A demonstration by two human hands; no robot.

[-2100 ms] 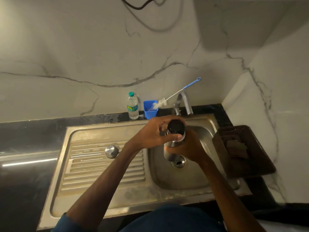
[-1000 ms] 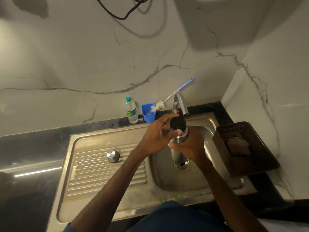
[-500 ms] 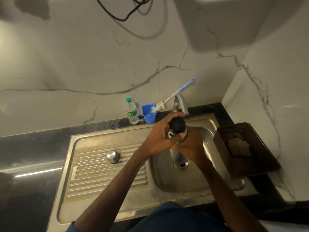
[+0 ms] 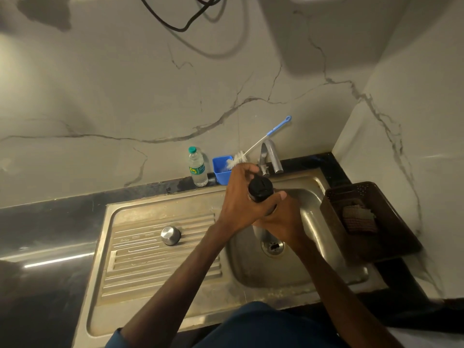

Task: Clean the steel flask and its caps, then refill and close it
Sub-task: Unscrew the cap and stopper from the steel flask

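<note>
Left grip (image 4: 241, 207) clenched round black cap (image 4: 259, 190); right grip (image 4: 282, 218) grasping flask (image 4: 270, 210) over sink (image 4: 313, 288); steel cap (image 4: 170, 235) on drainboard (image 4: 150, 272).

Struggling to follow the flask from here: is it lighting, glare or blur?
Head view: dim warm light, no obvious blur; black cap reads clearly, left hand and right hand cover what is below it; head view, left: glare streak on the dark counter; sink rim bows from the wide lens.
</note>
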